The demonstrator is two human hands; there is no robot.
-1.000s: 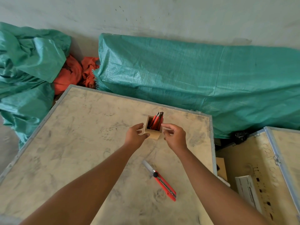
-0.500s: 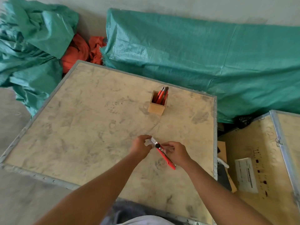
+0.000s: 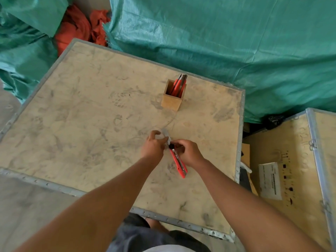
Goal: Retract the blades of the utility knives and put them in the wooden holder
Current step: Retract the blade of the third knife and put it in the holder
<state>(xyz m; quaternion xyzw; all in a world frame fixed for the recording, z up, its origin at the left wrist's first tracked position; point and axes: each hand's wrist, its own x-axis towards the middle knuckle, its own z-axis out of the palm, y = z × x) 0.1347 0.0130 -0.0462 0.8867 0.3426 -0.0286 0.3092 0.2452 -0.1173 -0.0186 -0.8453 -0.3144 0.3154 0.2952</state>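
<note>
A red utility knife point(image 3: 178, 162) lies on the plywood crate top point(image 3: 91, 124) with its grey blade pointing away from me. My left hand point(image 3: 154, 145) pinches the blade end, and my right hand point(image 3: 189, 151) grips the body by the black knob. Farther back stands the square wooden holder point(image 3: 171, 101), with red utility knives point(image 3: 179, 84) upright inside it. The blade still sticks out past my left fingers.
Green tarpaulin point(image 3: 218, 42) covers bulky things behind and left of the crate. Orange cloth point(image 3: 80, 31) lies at the back left. A second crate point(image 3: 294, 160) with a white label stands to the right, across a narrow gap.
Both hands left the wooden holder and came back toward me onto the knife lying on the crate. My view has tilted down and closer.
</note>
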